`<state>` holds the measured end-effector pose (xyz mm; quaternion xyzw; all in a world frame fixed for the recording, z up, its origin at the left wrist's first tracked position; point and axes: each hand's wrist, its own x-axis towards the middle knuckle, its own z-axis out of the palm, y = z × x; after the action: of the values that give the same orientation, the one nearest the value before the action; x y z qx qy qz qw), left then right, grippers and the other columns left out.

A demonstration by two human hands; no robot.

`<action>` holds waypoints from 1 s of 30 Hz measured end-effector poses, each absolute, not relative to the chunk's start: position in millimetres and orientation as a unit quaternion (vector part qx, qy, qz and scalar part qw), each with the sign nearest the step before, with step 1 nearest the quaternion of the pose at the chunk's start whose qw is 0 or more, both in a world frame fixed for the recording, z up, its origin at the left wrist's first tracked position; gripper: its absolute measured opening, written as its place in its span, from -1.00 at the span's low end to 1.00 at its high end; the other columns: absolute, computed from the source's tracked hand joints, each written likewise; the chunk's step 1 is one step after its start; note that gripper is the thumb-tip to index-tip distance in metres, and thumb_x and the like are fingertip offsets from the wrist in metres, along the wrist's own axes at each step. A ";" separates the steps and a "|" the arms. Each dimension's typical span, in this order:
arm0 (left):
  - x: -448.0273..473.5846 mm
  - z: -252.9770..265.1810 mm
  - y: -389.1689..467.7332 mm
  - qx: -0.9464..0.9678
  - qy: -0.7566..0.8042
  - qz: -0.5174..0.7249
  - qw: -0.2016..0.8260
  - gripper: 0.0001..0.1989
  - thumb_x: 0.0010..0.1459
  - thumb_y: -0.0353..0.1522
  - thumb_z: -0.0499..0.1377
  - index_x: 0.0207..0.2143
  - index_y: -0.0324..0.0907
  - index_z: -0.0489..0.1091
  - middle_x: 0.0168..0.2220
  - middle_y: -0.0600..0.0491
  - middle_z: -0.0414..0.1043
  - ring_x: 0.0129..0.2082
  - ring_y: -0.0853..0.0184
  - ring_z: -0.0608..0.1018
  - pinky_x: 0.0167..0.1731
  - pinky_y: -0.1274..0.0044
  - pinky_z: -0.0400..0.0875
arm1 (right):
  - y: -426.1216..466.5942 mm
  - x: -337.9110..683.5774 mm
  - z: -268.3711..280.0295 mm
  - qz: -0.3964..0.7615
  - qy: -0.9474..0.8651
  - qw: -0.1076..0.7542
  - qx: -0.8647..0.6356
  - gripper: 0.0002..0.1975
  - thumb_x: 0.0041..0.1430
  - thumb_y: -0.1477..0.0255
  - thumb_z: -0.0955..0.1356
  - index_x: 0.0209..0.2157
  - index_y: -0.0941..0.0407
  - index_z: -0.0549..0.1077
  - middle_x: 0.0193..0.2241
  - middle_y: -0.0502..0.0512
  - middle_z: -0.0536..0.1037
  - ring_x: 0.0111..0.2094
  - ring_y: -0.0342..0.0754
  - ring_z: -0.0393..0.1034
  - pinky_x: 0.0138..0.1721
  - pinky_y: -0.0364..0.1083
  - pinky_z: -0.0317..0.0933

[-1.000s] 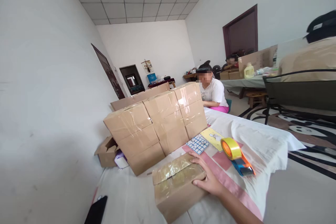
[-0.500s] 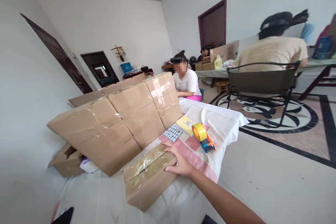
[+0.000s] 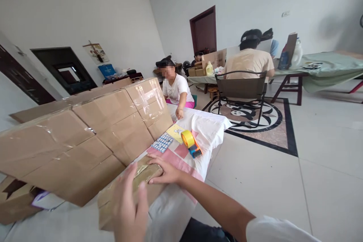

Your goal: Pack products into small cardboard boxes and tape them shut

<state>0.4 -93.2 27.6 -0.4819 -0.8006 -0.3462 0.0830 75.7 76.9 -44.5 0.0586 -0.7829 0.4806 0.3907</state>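
A small cardboard box (image 3: 106, 200), sealed with shiny tape, lies on the cloth-covered table in front of me. My right hand (image 3: 167, 172) grips its far right end, thumb on the near side and fingers over the top edge. Somewhat blurred, my left hand (image 3: 130, 208) is raised in front of the box, fingers apart and holding nothing; it hides the middle of the box. I cannot tell whether it touches the cardboard. Beyond my right hand lie a tape dispenser (image 3: 195, 150) with yellow tape, a blue-and-white patterned card (image 3: 162, 143) and a yellow card (image 3: 176, 133).
A wall of taped cardboard boxes (image 3: 113, 121) stands along the table's left side. Across the table, a person in a white shirt (image 3: 177, 89) reaches a hand onto the cloth. Another person sits in a dark chair (image 3: 241, 87) at a green-covered table (image 3: 334, 66).
My left hand has come into view beside the box. My view has swung right. The person across the table has stretched an arm onto the cloth. My right hand stays on the box.
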 end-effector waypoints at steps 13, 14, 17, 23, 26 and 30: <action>-18.1 -2.8 -73.7 -0.496 -0.857 -0.066 0.120 -0.30 0.29 -0.05 -0.18 0.30 -0.24 0.25 0.36 -0.14 0.22 0.34 0.00 0.30 0.15 0.13 0.34 | 210.0 184.1 -23.9 0.506 -0.653 0.406 -0.390 -0.48 0.19 0.25 0.40 0.13 0.12 0.28 -0.03 0.23 0.49 -0.04 0.11 0.44 0.03 0.11 0.32; -19.3 -2.2 -71.1 -0.493 -0.860 -0.064 0.113 -0.30 0.29 -0.05 -0.18 0.29 -0.25 0.26 0.36 -0.15 0.23 0.33 -0.02 0.31 0.11 0.14 0.37 | 215.7 182.2 -27.9 0.528 -0.655 0.380 -0.383 -0.49 0.19 0.24 0.41 0.10 0.12 0.29 -0.13 0.18 0.53 -0.16 0.08 0.49 -0.09 0.07 0.37; -21.7 -1.7 -65.5 -0.484 -0.866 -0.057 0.112 -0.27 0.27 -0.02 -0.20 0.28 -0.25 0.28 0.35 -0.16 0.24 0.32 -0.03 0.32 0.07 0.12 0.38 | 219.5 170.4 -39.3 0.568 -0.660 0.338 -0.357 -0.47 0.13 0.19 0.47 0.05 0.10 0.32 -0.30 0.09 0.57 -0.35 0.03 0.51 -0.30 -0.02 0.40; -16.2 6.1 -68.3 -0.455 -0.880 -0.112 0.085 -0.22 0.21 0.10 -0.21 0.29 -0.12 0.25 0.38 -0.07 0.19 0.37 -0.04 0.25 0.21 -0.04 0.22 | 217.4 174.7 -49.0 0.633 -0.669 0.299 -0.249 -0.50 0.12 -0.01 0.42 -0.20 0.15 0.48 -0.31 0.15 0.63 -0.25 0.05 0.56 -0.19 -0.02 0.43; -12.2 11.6 -71.0 -0.433 -0.878 -0.200 0.040 -0.28 0.20 0.13 -0.15 0.24 -0.02 0.29 0.36 -0.05 0.24 0.35 -0.10 0.27 0.24 -0.15 0.12 | 214.4 187.2 -51.5 0.638 -0.681 0.287 -0.217 -0.48 0.05 -0.03 0.47 -0.27 0.18 0.52 -0.31 0.14 0.63 -0.22 0.08 0.55 -0.16 -0.01 0.42; 10.1 9.6 -70.7 -0.461 -0.792 -0.383 0.118 -0.52 0.28 -0.02 -0.02 0.03 -0.10 0.41 0.18 -0.15 0.45 0.25 -0.01 0.42 0.29 0.06 0.19 | 183.2 189.3 -56.1 0.621 -0.693 0.302 -0.209 -0.48 0.01 -0.04 0.49 -0.34 0.18 0.51 -0.35 0.10 0.60 -0.28 0.04 0.51 -0.23 -0.05 0.40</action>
<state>10.1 -70.7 9.6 -0.4608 -0.7919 -0.3829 0.1184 189.3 183.2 -56.1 -0.2092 -0.6929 0.6205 0.3017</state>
